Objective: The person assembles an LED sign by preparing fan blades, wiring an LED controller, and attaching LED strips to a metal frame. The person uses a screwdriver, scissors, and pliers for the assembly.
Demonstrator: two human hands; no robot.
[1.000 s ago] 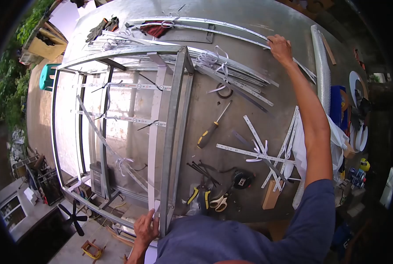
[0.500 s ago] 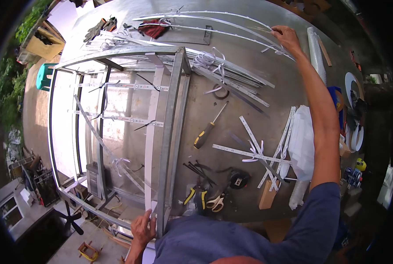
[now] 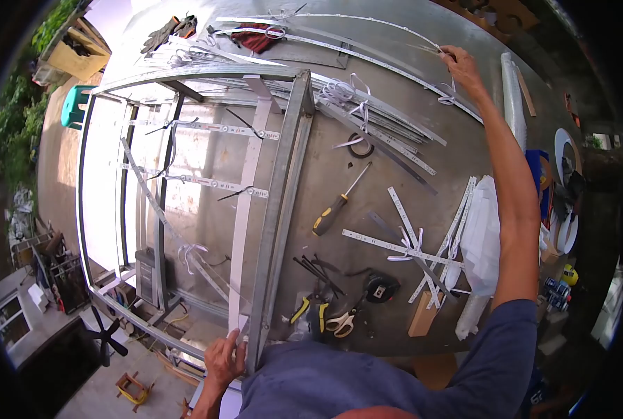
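In the head view my right hand [image 3: 461, 66] reaches to the far side of the table, its fingers closed on the end of a thin white LED strip [image 3: 367, 19]. That strip bows in an arc to the left, above another LED strip [image 3: 374, 58] on the table. My left hand [image 3: 224, 357] is at the near lower corner of a grey metal frame [image 3: 281, 188], fingers curled round that corner beside the end of a white flat bar [image 3: 245, 223]. Two LED strips [image 3: 217, 183] are fixed across the frame with black cable ties [image 3: 236, 193].
Bundled LED strips [image 3: 388, 126] lie behind the frame. On the table are a screwdriver [image 3: 332, 214], tape roll [image 3: 361, 145], tape measure [image 3: 381, 287], scissors [image 3: 340, 324], pliers [image 3: 321, 318], crossed LED strips [image 3: 388, 244], a plastic bag [image 3: 481, 230] and gloves [image 3: 168, 33].
The view has shifted slightly. My right hand still grips the LED strip's end, and the strip has moved a little apart from those beside it. My left hand stays at the frame corner.
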